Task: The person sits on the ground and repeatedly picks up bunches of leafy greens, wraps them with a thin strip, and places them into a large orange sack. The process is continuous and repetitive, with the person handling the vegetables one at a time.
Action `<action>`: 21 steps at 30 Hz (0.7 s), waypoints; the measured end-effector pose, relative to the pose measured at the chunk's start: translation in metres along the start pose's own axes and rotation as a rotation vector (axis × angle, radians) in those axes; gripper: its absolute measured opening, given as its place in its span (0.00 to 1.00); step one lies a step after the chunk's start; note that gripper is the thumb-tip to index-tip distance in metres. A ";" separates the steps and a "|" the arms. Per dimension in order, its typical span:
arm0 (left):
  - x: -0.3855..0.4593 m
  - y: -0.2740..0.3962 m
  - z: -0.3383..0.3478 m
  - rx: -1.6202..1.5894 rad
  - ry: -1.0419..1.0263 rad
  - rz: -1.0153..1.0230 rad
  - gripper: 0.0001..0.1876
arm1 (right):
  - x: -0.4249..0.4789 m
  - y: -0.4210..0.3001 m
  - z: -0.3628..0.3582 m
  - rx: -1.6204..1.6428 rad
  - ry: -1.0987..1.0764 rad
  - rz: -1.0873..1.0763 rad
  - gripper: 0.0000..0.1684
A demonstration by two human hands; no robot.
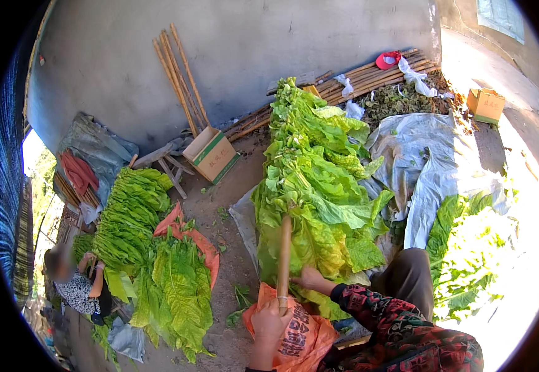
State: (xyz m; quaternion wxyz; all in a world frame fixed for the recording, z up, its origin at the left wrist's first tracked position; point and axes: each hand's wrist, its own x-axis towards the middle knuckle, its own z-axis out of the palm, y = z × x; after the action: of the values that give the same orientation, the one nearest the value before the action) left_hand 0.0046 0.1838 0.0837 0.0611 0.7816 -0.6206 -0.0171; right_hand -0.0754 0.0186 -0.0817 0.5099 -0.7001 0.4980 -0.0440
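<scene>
My left hand [271,321] grips the near end of a bamboo pole [285,255], which runs away from me in among a long heap of large green leaves [316,172]. Thread shows around the pole just beyond the fist. To the right of the pole, my right hand [310,279] reaches in at the lower edge of the yellow-green leaves; its fingers are partly hidden, and whether it holds a leaf is unclear. An orange woven sack [304,342] with printed writing lies beneath the hands.
At left another person [76,288] handles leaves beside a row of hanging leaves [128,218]. A cardboard box [211,156] and upright poles [181,79] stand by the wall. More poles [367,83] lie behind the heap. Grey sheeting [418,158] and sunlit leaves [471,255] are at right.
</scene>
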 end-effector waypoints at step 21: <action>-0.035 -0.007 0.027 -0.112 0.264 0.170 0.13 | 0.068 -0.016 -0.107 0.611 -0.290 0.037 0.20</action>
State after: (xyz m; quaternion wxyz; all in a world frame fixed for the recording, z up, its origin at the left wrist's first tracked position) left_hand 0.0006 0.2175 0.0548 0.1869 0.7170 -0.6692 0.0562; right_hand -0.0923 -0.1035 -0.0489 0.7624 -0.5045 0.3968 -0.0821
